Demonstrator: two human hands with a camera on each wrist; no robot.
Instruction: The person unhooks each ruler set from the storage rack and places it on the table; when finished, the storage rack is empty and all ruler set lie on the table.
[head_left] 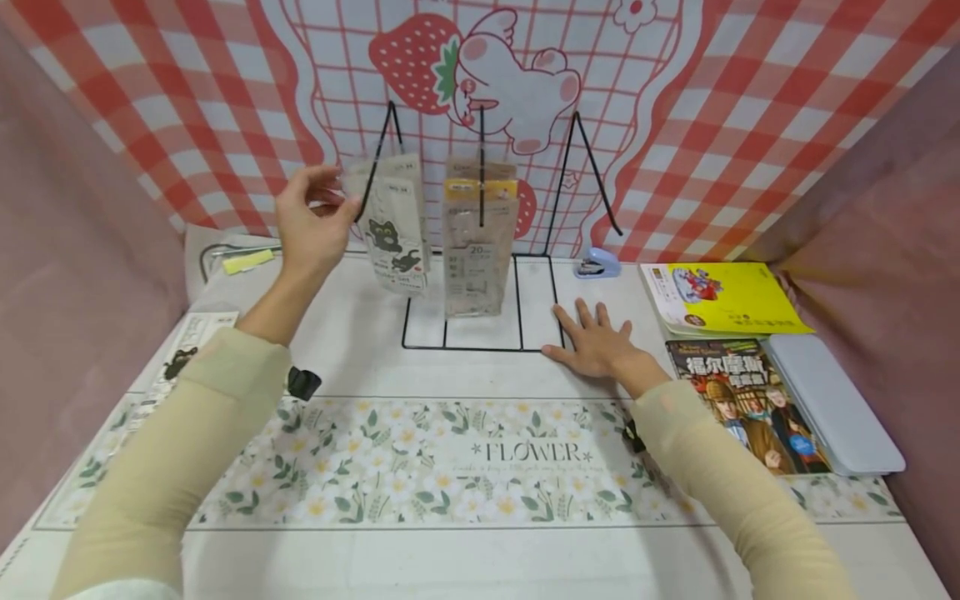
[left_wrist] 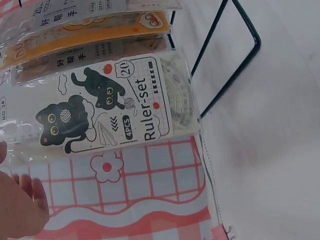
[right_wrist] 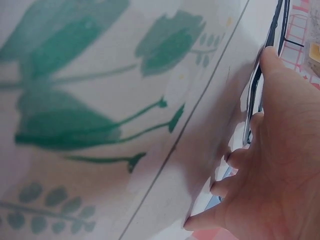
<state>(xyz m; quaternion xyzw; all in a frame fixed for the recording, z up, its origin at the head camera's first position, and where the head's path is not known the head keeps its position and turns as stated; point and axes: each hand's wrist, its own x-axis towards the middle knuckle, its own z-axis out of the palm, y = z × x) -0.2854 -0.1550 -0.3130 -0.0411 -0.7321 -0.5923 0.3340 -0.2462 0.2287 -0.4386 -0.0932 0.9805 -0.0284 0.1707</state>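
A ruler set [left_wrist: 107, 107] in a clear packet with black cats hangs on the left prong of a black wire rack [head_left: 461, 347]. My left hand [head_left: 315, 217] is at the packet's upper left edge and pinches it between thumb and fingers; the fingertips are partly cut off in the left wrist view. Behind this packet hangs another pale one. More ruler packets [head_left: 476, 258], one with an orange band, hang on the middle prong. My right hand [head_left: 596, 342] lies spread on the table, its thumb side touching the right corner of the rack's base.
A blue stapler [head_left: 597, 263] stands behind my right hand. Books [head_left: 738, 304] and a pale case [head_left: 836, 404] lie at the right. A cat packet [head_left: 191, 350], a yellow piece [head_left: 249, 261] and a black clip [head_left: 303, 383] are at the left. The right prong [head_left: 597, 175] is bare.
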